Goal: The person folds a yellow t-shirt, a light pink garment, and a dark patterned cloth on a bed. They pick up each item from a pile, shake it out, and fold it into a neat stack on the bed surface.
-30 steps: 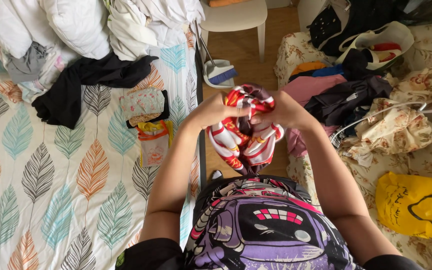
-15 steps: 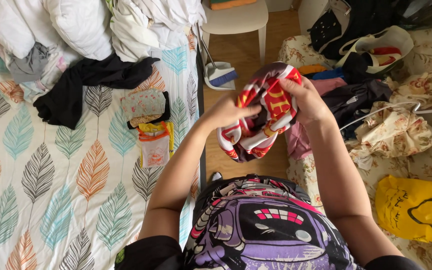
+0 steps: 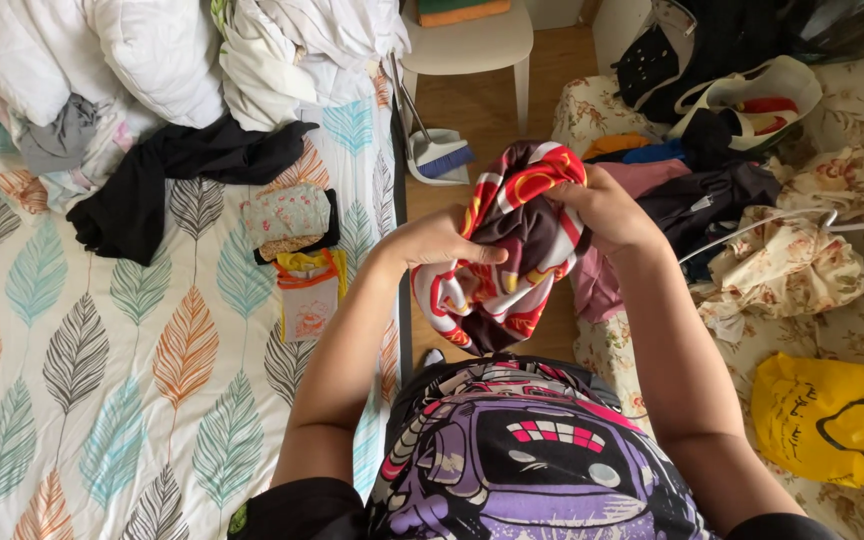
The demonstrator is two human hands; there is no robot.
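I hold a bunched patterned scarf (image 3: 508, 250), red, white and dark brown, in front of my chest. My left hand (image 3: 434, 240) grips its lower left side. My right hand (image 3: 607, 207) clutches its upper right part, raised slightly higher than the left. The cloth hangs down between both hands over the gap between the bed and the other mattress. Below it is my purple printed shirt (image 3: 522, 450).
To the left lies a bed with a leaf-pattern sheet (image 3: 102, 380), a black garment (image 3: 172, 170), small folded cloths (image 3: 292, 220) and white bedding (image 3: 152, 60). To the right are piled clothes (image 3: 722, 190), a floral cloth (image 3: 792, 260), a yellow bag (image 3: 842, 420). A white stool (image 3: 472, 45) and dustpan (image 3: 437, 150) stand ahead.
Both hands have shifted the scarf: my right hand has lifted its upper part up and to the right, while the left has kept hold of the lower side. The bundle now hangs looser.
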